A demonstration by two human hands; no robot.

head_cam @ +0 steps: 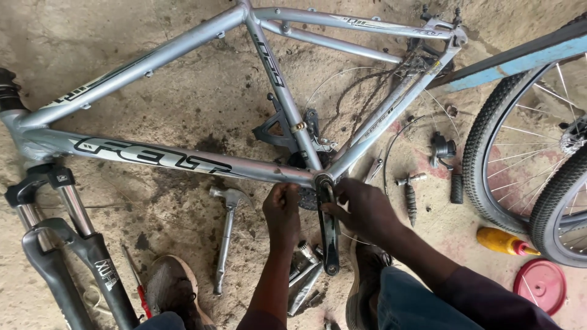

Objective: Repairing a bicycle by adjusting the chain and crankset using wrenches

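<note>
I see the black crank arm hanging from the bottom bracket of the silver bicycle frame, its free end pointing down toward me. It is a slim, dark, slightly scuffed bar, sitting near the middle of the dirt floor, where the frame's tubes meet. My right hand closes around the upper part of the crank, fingers curled and pressed together against it. My left hand sits just beside it on the other side, fingertips bent and pinching at the frame's bottom shell; I cannot tell whether they grip anything small.

The frame lies flat across the floor, head tube toward the left edge, rear dropouts toward the top right corner, with a loose chain draped between the stays. A black suspension fork reaches down into the bottom left corner. A metal hammer lies on the floor left of my left hand, and a few wrenches lie beneath my forearm. My shoe rests near the bottom edge.

To the right, a pedal axle and small parts lie scattered. A yellow squeeze bottle with a red nozzle lies on its side, contents hidden. A red round lid lies beside it, near two knobby wheels at the right edge.
</note>
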